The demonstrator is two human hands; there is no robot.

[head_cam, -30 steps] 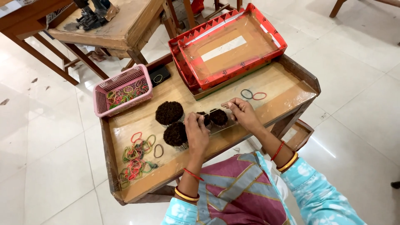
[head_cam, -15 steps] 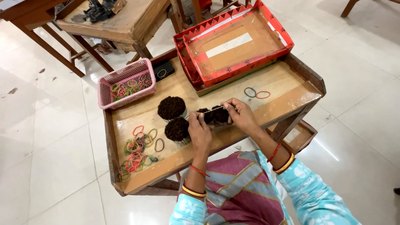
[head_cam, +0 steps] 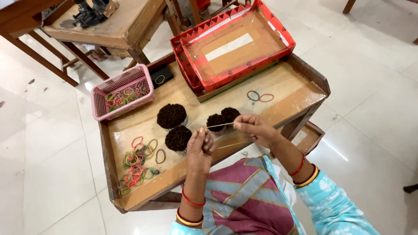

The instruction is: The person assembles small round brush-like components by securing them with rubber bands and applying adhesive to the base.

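Tan rubber band [head_cam: 220, 125] stretched taut betw. both hands, just above the near edge of the wooden tray table [head_cam: 300, 93]. Left hand [head_cam: 200, 148] is raised, fingers bunched together & pinching the band's left end at the fingertips, approx. over the nearest dark bristly bundle [head_cam: 177, 138]. Right hand [head_cam: 256, 129] pinches the other end w/ thumb & forefinger pressed tight; a 2nd strand of the band runs lower, slanting back toward the left hand. So the band spans the gap betw. the two grips, not resting on the table.

Just behind the band: two smaller dark bundles [head_cam: 222, 119] side by side, touching each other, near the right hand. Further left, another round dark bundle [head_cam: 171, 115], apart from the near one.

Left end of the table: loose pile of coloured rubber bands [head_cam: 137, 161], red/green/yellow. Beyond that, a pink mesh basket [head_cam: 99, 102] w/ more bands inside, at the table's far-left corner. Two loose bands [head_cam: 260, 96], one dark, one red, lie toward the right. Farthest back: red-edged cardboard tray [head_cam: 278, 37], stacked on another.
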